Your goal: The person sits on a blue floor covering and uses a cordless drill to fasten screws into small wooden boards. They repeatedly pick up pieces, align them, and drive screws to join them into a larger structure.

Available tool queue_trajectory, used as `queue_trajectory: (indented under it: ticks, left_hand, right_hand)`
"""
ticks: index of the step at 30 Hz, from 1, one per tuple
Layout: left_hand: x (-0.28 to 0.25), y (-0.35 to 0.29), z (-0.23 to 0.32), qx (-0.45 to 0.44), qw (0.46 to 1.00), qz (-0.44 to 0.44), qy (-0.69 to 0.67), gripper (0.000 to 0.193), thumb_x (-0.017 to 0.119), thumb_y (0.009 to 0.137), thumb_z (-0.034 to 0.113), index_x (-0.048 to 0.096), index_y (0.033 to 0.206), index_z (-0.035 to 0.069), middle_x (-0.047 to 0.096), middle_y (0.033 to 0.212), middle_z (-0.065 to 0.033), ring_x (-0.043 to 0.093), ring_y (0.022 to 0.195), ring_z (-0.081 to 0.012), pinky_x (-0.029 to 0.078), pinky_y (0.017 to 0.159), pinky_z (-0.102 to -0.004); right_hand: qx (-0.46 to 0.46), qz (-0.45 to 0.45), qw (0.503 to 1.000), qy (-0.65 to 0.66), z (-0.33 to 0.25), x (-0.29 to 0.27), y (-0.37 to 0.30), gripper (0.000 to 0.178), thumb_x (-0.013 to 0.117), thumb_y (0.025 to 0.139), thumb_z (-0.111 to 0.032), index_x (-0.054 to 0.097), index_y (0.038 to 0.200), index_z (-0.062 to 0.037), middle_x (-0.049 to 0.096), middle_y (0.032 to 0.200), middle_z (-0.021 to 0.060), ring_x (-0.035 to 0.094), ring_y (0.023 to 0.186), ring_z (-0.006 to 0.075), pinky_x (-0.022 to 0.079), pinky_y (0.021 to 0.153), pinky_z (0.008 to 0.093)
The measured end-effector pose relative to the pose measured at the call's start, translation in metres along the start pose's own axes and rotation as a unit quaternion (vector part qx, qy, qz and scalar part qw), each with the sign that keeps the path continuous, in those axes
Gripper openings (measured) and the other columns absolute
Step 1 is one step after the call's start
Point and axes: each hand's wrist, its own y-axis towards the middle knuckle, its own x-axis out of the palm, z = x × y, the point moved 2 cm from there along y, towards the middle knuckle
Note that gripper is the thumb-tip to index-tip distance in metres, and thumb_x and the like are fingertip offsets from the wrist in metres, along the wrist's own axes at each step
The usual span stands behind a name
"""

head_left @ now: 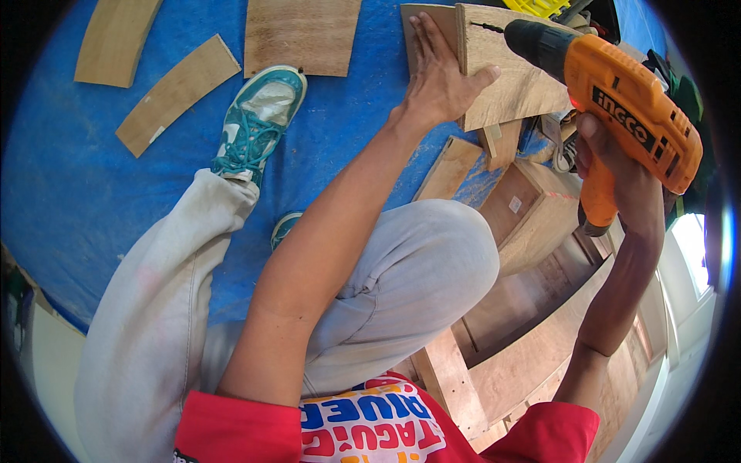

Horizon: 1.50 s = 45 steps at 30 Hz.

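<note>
My left hand lies with its fingers stretched out against a plywood panel, its thumb spread over the edge of the adjoining wooden box. An orange cordless drill is in my right hand, its handle gripped from behind. A red light glows near the trigger. The dark chuck carries a thin black bit, which points left over the top of the box. From this view I cannot tell whether the tip touches the wood.
Blue sheeting covers the floor. Loose wood includes a curved piece, a square board and a small strip. Another wooden box and a curved plywood frame stand at the right. Something yellow sits at the far edge.
</note>
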Motion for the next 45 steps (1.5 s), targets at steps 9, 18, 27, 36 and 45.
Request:
queue_trajectory:
  ticks: [9, 18, 27, 36, 45]
  left_hand:
    - [0.0, -0.001, 0.001, -0.004, 1.0, -0.001, -0.001, 0.137, 0.072, 0.085, 0.063, -0.014, 0.151, -0.021, -0.007, 0.158, -0.0496, -0.003, 0.153, -0.057, 0.007, 0.129, -0.0526]
    - [-0.001, -0.002, 0.001, 0.002, 1.0, 0.007, -0.004, 0.136, 0.071, 0.085, 0.063, -0.011, 0.151, -0.023, -0.003, 0.158, -0.0492, -0.001, 0.153, -0.0569, 0.008, 0.129, -0.0519]
    - [-0.002, -0.004, 0.001, -0.005, 1.0, 0.008, -0.001, 0.134, 0.072, 0.085, 0.062, -0.009, 0.151, -0.023, -0.002, 0.159, -0.0482, 0.001, 0.153, -0.0567, 0.009, 0.129, -0.0523]
    - [-0.005, -0.003, 0.004, -0.011, 1.0, 0.003, 0.002, 0.135, 0.072, 0.085, 0.062, -0.011, 0.152, -0.022, -0.003, 0.16, -0.0471, 0.001, 0.153, -0.0562, 0.009, 0.129, -0.052]
    - [-0.01, -0.004, 0.008, -0.022, 1.0, -0.015, -0.002, 0.137, 0.071, 0.085, 0.063, -0.013, 0.152, -0.02, -0.005, 0.16, -0.0463, -0.001, 0.154, -0.0552, 0.008, 0.129, -0.0516]
  right_hand:
    - [0.006, -0.01, 1.0, -0.002, 0.003, -0.002, 0.001, 0.035, 0.083, 0.09, -0.037, 0.073, 0.103, -0.0062, 0.063, 0.07, -0.0005, 0.057, 0.057, 0.0094, 0.048, 0.055, 0.025]
    - [0.007, -0.009, 1.0, 0.016, 0.004, 0.001, 0.003, 0.034, 0.084, 0.089, -0.035, 0.073, 0.103, -0.0064, 0.064, 0.072, 0.0002, 0.059, 0.058, 0.01, 0.049, 0.055, 0.0251]
    - [0.008, -0.013, 1.0, -0.015, 0.007, 0.002, 0.006, 0.039, 0.085, 0.087, -0.039, 0.073, 0.104, -0.0056, 0.066, 0.075, 0.0012, 0.06, 0.06, 0.0098, 0.05, 0.055, 0.0259]
    - [0.019, -0.046, 0.999, -0.012, 0.004, 0.001, 0.012, 0.038, 0.085, 0.088, -0.036, 0.072, 0.105, -0.0057, 0.066, 0.078, 0.0008, 0.059, 0.06, 0.0098, 0.051, 0.058, 0.0253]
    - [-0.007, -0.035, 0.999, -0.035, 0.003, 0.006, 0.013, 0.038, 0.085, 0.088, -0.037, 0.072, 0.106, -0.0056, 0.067, 0.078, 0.0003, 0.06, 0.061, 0.0094, 0.051, 0.056, 0.0253]
